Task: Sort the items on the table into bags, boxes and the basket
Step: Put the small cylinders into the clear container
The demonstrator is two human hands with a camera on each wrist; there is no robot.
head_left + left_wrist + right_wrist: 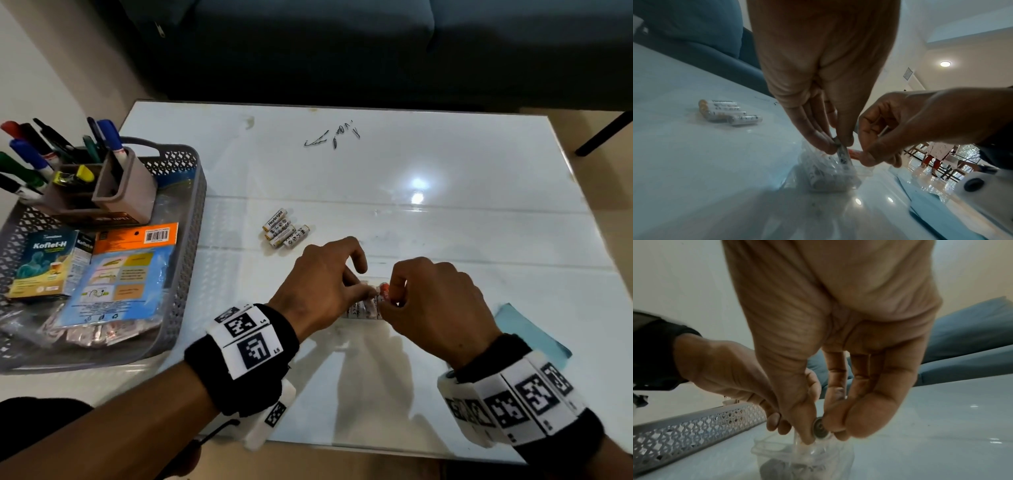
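Note:
A small clear plastic bag [363, 310] with several white batteries inside lies on the white table, between my hands. My left hand [366, 291] pinches the bag's open edge; the left wrist view shows the left hand [838, 144] above the bag [828, 175]. My right hand [394, 298] pinches one battery [819, 427] between thumb and fingers right at the mouth of the bag [803, 456]. Several loose white batteries [284, 228] lie in a cluster farther back to the left, and the left wrist view shows these batteries [729, 112] too.
A grey perforated basket [191, 240] stands at the left edge with a pen holder [126, 192], medicine boxes and packets in it. A light blue sheet [534, 332] lies under my right wrist. A dark sofa [342, 44] runs behind the table.

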